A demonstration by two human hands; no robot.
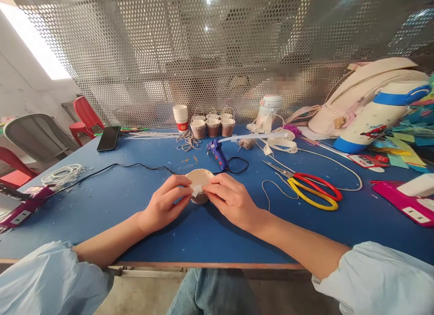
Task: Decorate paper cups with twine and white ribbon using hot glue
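Note:
A small paper cup (pixel 200 176), pale inside with a brownish covering low on its outside, is held in front of me between both hands. At its left near side, my left hand (pixel 167 199) pinches the rim with thumb and fingers. My right hand (pixel 228 195) does the same on the right side. Between the fingertips shows a small whitish piece (pixel 197 191) at the cup's near rim; what it is I cannot make out. Just beyond the cup a blue glue gun (pixel 217 153) stands on the table, a long clear glue stick in its back.
Scissors (pixel 305 183) with red and yellow handles lie right on the blue table (pixel 135 229). Behind are stacked paper cups (pixel 181 117), several cord-wrapped cups (pixel 213 126) and twine (pixel 188 141). A black cable (pixel 115 165) crosses leftward. A phone (pixel 108 138) and a bottle (pixel 381 116) flank.

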